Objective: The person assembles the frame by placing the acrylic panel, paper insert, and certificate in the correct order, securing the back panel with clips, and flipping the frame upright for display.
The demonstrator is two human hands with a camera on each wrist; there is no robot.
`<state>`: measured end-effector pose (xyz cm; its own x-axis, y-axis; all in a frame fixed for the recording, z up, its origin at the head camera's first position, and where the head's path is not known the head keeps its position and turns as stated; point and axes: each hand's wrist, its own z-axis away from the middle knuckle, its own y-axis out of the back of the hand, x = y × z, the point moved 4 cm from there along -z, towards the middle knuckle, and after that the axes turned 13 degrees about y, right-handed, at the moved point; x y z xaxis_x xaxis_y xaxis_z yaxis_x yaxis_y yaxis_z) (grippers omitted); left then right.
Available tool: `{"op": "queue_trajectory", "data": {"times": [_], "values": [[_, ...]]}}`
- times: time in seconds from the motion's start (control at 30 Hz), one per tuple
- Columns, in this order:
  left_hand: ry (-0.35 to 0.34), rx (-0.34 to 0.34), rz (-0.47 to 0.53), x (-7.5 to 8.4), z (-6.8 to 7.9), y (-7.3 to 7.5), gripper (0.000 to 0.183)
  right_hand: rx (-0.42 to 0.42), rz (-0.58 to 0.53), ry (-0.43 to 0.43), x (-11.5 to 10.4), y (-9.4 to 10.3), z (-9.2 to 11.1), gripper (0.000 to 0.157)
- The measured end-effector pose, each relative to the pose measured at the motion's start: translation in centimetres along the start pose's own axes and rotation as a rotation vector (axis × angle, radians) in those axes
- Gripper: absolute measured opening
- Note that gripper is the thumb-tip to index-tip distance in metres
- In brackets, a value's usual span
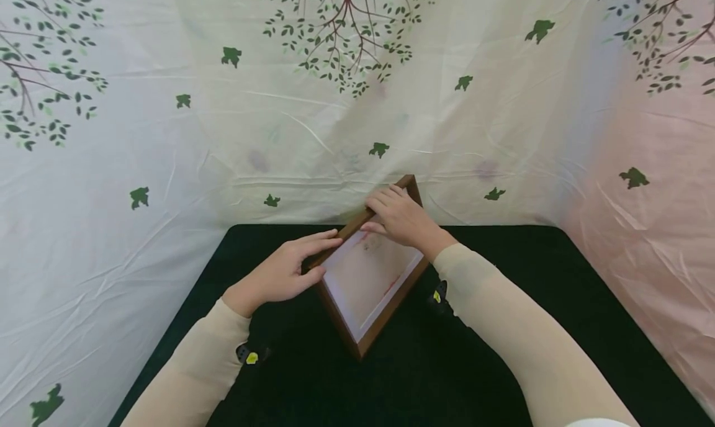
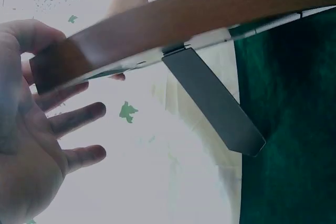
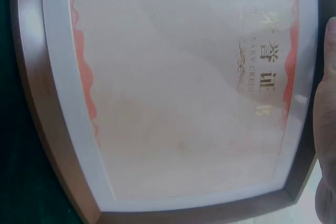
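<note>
A brown wooden picture frame (image 2: pixel 157 22) leans on one lower corner on the dark green cloth. Behind its glass lies a pale certificate (image 3: pixel 184 93) with red scalloped borders and gold lettering, ringed by a white mat. At the left corner my left hand (image 1: pixel 276 272) holds the frame, thumb on the near side and forefinger on the far side, other fingers spread. Higher up, my right hand (image 1: pixel 403 219) grips the top edge, fingers over it and thumb on the front. From the frame's back a flat grey stand leg (image 2: pixel 215 100) sticks out at an angle.
The table under the dark green cloth (image 1: pixel 458 365) reaches back to a pale curtain (image 1: pixel 279 129) printed with branches and green leaf-like shapes. Curtain also hangs on the left and right sides. Small black devices with yellow marks sit at both wrists.
</note>
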<state>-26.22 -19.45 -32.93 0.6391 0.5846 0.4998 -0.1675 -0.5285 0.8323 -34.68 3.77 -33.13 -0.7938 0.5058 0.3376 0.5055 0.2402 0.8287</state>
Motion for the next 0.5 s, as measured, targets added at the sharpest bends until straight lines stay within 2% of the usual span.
{"op": "queue_trajectory", "data": {"times": [0.27, 0.5], "values": [[-0.016, 0.117, -0.045, 0.1, -0.4, 0.5, 0.045, -0.024, 0.012, -0.066, 0.5, 0.5, 0.7, 0.052], [-0.044, 0.132, -0.092, -0.9, -2.0, 1.2, 0.043, -0.025, -0.008, -0.126, 1.0, 1.1, 1.2, 0.042]]}}
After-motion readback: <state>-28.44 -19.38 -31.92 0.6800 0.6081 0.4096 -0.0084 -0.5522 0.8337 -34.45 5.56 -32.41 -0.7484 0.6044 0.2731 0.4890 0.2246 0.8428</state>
